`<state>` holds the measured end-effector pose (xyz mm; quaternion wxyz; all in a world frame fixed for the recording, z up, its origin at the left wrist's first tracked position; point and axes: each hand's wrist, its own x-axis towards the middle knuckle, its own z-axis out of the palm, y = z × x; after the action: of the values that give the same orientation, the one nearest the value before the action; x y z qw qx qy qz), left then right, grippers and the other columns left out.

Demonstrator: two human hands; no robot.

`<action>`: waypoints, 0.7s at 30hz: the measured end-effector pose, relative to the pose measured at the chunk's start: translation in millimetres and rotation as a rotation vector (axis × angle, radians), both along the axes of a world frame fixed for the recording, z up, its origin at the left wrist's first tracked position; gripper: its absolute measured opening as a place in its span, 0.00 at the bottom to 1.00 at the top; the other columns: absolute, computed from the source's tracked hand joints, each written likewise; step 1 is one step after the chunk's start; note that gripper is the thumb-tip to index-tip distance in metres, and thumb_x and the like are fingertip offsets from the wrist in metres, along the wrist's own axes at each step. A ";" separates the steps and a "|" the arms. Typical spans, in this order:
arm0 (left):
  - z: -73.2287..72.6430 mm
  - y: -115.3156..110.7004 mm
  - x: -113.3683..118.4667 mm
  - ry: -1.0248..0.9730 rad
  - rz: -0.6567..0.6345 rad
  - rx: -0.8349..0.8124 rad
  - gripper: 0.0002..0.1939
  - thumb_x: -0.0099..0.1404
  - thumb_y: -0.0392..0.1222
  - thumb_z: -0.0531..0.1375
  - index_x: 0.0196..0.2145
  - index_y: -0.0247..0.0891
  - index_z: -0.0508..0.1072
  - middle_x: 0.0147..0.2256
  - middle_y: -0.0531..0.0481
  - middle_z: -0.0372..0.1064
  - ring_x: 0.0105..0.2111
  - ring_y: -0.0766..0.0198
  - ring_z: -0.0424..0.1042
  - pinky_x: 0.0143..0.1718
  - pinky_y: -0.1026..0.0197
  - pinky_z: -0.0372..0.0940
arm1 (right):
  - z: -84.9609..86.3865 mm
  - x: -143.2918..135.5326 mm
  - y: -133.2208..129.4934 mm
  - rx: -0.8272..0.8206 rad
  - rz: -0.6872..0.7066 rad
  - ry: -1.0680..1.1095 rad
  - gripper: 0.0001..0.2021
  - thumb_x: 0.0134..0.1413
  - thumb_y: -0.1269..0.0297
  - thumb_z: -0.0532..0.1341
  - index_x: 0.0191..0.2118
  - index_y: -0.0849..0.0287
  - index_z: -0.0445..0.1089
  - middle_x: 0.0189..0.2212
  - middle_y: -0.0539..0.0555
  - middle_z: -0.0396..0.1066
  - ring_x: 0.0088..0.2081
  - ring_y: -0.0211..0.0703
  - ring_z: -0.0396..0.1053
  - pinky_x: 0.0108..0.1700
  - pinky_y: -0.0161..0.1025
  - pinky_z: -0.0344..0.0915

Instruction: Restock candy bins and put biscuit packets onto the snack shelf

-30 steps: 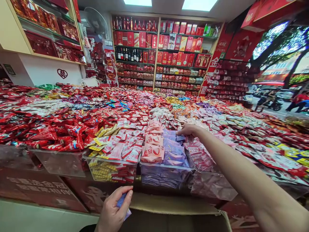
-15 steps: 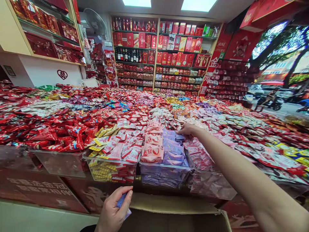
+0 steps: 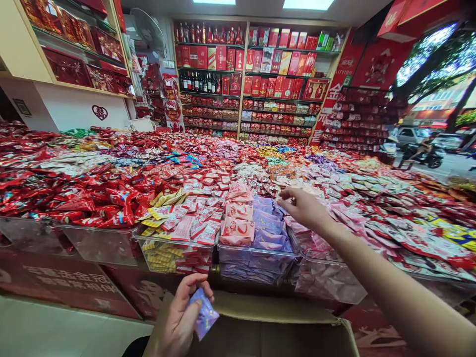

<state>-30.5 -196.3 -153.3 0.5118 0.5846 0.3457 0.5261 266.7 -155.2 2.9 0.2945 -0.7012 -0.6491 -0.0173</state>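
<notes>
Purple, the small packet [image 3: 205,316] sits over the cardboard box [image 3: 275,308], one end pinched by the fingers of the left hand [image 3: 186,315], probably to leave its face uncovered. Fingers of the right hand [image 3: 307,210] curl loosely by the clear bin's [image 3: 260,252] far right, contents unclear; the forearm [image 3: 372,272] partly blocks pink packets [image 3: 314,244].

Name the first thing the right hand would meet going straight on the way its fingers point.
Probably the purple packets just to the left of the right hand; depth is unclear, so it might pass above them toward the pink packets beyond.
</notes>
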 end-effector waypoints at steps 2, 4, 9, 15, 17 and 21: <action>24.2 -10.5 19.4 -0.047 -0.075 0.024 0.13 0.60 0.42 0.55 0.44 0.43 0.64 0.33 0.50 0.69 0.33 0.64 0.69 0.34 0.64 0.67 | -14.6 -31.4 -41.0 -0.028 0.252 0.180 0.13 0.52 0.58 0.56 0.39 0.59 0.71 0.33 0.55 0.73 0.34 0.43 0.69 0.36 0.36 0.63; 51.1 -19.1 41.5 -0.045 -0.108 0.082 0.13 0.61 0.40 0.55 0.45 0.43 0.62 0.34 0.50 0.69 0.35 0.66 0.69 0.36 0.66 0.67 | -34.1 -59.9 -74.8 -0.135 0.443 0.392 0.16 0.49 0.56 0.60 0.43 0.58 0.69 0.33 0.53 0.74 0.33 0.41 0.70 0.34 0.35 0.65; 90.9 -22.2 81.1 -0.217 -0.208 0.110 0.16 0.61 0.37 0.55 0.47 0.41 0.59 0.39 0.49 0.69 0.41 0.66 0.69 0.43 0.63 0.64 | -67.3 -77.3 -111.5 -0.125 0.431 0.676 0.10 0.50 0.58 0.59 0.35 0.59 0.71 0.27 0.51 0.72 0.28 0.38 0.68 0.30 0.33 0.65; 72.8 -24.2 83.2 -0.152 -0.390 -0.187 0.14 0.48 0.38 0.65 0.33 0.34 0.67 0.28 0.54 0.69 0.28 0.70 0.69 0.32 0.67 0.65 | -83.6 -61.6 -128.1 -0.024 0.303 0.824 0.10 0.45 0.58 0.63 0.32 0.59 0.71 0.25 0.52 0.73 0.26 0.38 0.69 0.29 0.33 0.66; 68.2 -28.1 82.8 -0.169 -0.366 -0.276 0.15 0.46 0.40 0.67 0.31 0.34 0.67 0.26 0.56 0.69 0.25 0.71 0.68 0.29 0.67 0.66 | -88.9 -65.5 -133.8 -0.036 0.301 0.907 0.10 0.45 0.58 0.63 0.31 0.59 0.71 0.25 0.52 0.74 0.26 0.37 0.69 0.28 0.33 0.67; 60.4 -32.4 82.7 -0.154 -0.374 -0.291 0.18 0.48 0.42 0.66 0.35 0.34 0.67 0.26 0.54 0.70 0.24 0.69 0.70 0.28 0.66 0.67 | -101.5 -69.6 -144.6 0.015 0.236 0.994 0.10 0.43 0.57 0.65 0.29 0.59 0.71 0.25 0.52 0.74 0.25 0.36 0.69 0.27 0.32 0.67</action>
<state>52.2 -228.7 -92.9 0.7038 0.5168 0.2637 0.4099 197.2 -299.8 -98.6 0.5727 -0.5443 -0.5052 0.3472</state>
